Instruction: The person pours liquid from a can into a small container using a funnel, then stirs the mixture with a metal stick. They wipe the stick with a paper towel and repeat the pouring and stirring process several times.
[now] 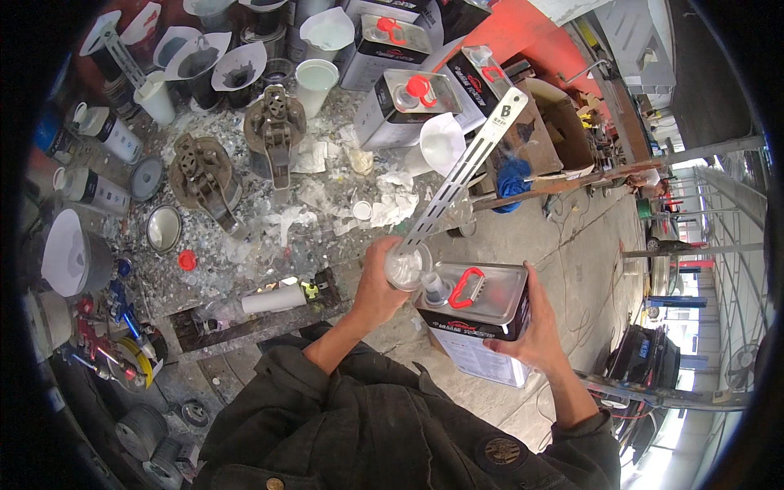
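Dark sleeves [282,392] lie nearest; ahead, the left hand [380,286] curls around a clear cup [407,273] with a slotted ruler [457,186] leaning in it. Just beside, at the bench's near corner, the right hand [537,333], spread wide, grips a metal can [474,327]. Crumpled paper [394,202] and a red cap [187,260] clutter the bench [245,260]; the ruler partly blocks a rear can [468,86].

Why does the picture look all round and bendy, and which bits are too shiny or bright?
Head view: the fisheye lens leaves black corners and bends straight edges near the rim; head view: light shines off the metal top of the can in the right hand; head view: the bright area at lower right is washed out white.
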Action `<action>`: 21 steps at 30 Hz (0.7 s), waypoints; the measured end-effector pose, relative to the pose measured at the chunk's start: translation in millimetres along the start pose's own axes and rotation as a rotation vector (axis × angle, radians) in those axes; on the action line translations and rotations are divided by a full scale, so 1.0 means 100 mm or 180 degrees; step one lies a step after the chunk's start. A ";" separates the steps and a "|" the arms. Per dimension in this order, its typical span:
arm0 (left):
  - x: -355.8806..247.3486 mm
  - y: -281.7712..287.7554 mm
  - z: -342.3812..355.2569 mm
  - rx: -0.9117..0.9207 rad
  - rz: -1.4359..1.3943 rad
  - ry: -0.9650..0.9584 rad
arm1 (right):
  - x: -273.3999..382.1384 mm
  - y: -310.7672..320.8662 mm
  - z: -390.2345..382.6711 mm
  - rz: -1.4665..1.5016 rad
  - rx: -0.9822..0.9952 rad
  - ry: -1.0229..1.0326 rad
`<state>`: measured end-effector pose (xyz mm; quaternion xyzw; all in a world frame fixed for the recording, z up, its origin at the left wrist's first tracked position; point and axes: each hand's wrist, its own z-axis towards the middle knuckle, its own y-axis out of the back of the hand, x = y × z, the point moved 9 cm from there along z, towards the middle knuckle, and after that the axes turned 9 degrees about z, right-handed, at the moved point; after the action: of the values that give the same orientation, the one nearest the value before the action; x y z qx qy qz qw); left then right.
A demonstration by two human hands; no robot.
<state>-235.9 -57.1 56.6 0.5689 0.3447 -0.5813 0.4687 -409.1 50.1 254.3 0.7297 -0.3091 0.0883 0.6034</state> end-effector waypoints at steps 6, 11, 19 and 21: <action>-0.02 0.01 0.01 0.0045 -0.0028 0.0030 | -0.03 0.00 0.00 -0.0001 -0.0001 0.0039; 0.01 -0.01 0.02 0.0134 -0.0116 0.0088 | -0.01 0.00 0.01 -0.0041 0.0004 0.0044; 0.01 -0.02 0.03 0.0146 -0.0221 0.0162 | -0.06 0.01 0.00 0.0020 -0.0025 0.0033; 0.01 -0.04 0.03 0.0180 -0.0345 0.0226 | -0.08 0.02 -0.01 0.0071 -0.0080 0.0046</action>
<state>-241.0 -58.9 55.6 0.5827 0.3748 -0.5947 0.4078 -416.3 53.3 252.8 0.7179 -0.3139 0.0965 0.6138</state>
